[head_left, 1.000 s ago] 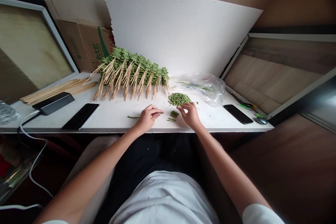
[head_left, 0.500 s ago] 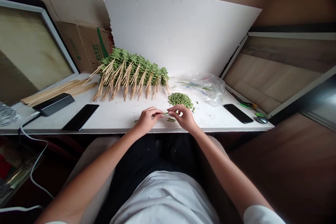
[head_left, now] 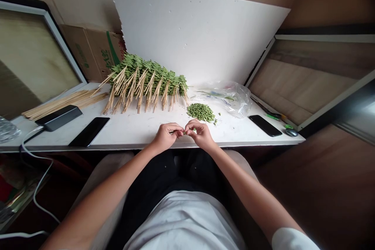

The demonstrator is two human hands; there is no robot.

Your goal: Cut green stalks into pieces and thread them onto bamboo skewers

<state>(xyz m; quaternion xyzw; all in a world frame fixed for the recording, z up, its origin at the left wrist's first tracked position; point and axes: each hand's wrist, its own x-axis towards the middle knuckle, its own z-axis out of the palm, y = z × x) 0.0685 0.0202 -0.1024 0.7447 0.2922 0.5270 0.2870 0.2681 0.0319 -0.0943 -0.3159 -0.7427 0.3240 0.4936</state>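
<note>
1. since the earlier frames, both hands have been brought closer together, and their fingertips are now held almost touching over the near edge of the white table [head_left: 131, 134].
2. by the left hand [head_left: 166, 136], a thin green stem [head_left: 175, 131] is gripped in a narrow pinch between thumb and fingers; part of it is hidden by the fingers.
3. by the right hand [head_left: 201, 134], the other end of the green stem is pinched, also narrowly, with a bit of green shown at the fingertips.
4. just beyond the right hand, a low pile of short green pieces [head_left: 201, 112] is set on the table, with a few loose bits scattered at its right side.
5. farther back and to the left, a large stack of green pieces on sticks [head_left: 150, 71] is laid, its pale stick ends fanned toward the person.
6. at the far left, loose bare sticks [head_left: 64, 102] are spread behind a dark device [head_left: 59, 118], and a black phone [head_left: 89, 132] is placed nearer the front edge.
7. to the right of the pile, a clear plastic bag [head_left: 241, 101] is crumpled, with a second phone [head_left: 265, 125] and a mouse [head_left: 291, 131] placed farther right.
8. behind the stack, a white board [head_left: 199, 35] is stood upright.
</note>
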